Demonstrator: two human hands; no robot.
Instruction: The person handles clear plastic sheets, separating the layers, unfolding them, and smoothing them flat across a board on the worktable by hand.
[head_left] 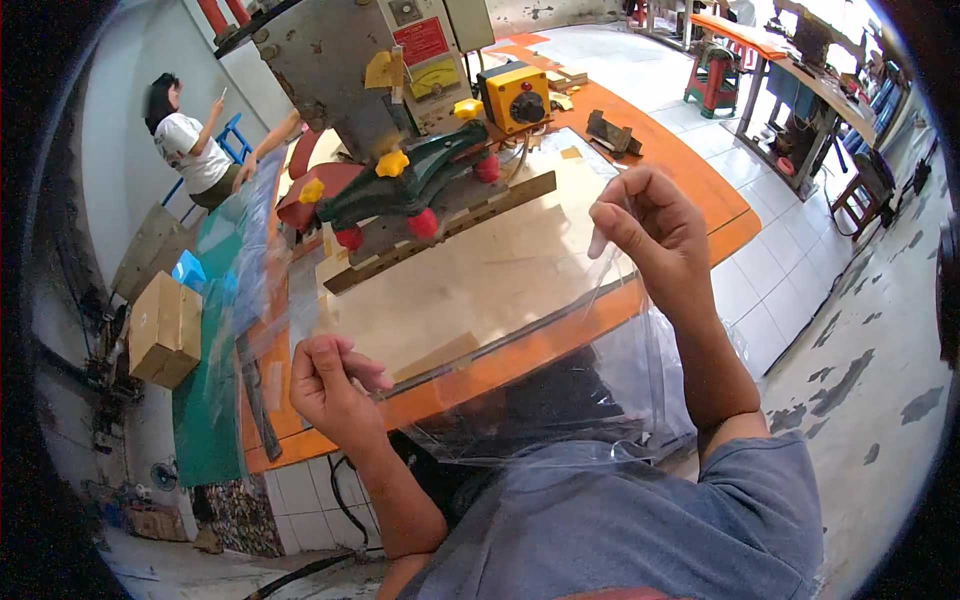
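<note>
A thin, clear plastic sheet (pixel 655 375) hangs between my hands in front of the orange table edge, its lower part spread over my lap. My right hand (pixel 655 240), raised over the right side of the table, pinches the sheet between thumb and fingers. On the left, my left hand (pixel 335 385) is lower, above the front edge, thumb pressed against the curled fingers. It appears to pinch the sheet's other end, though the film there is hard to see. Beyond both hands stands a press machine (pixel 400 195) with a green bracket, yellow star knobs and red knobs.
A pale board (pixel 450 290) covers the orange worktable (pixel 735 225) under the press's metal bar. A yellow control box (pixel 515 98) sits behind. To the left are more clear sheets (pixel 255 255), a green surface (pixel 205 430), a cardboard box (pixel 165 330) and a standing person (pixel 190 145).
</note>
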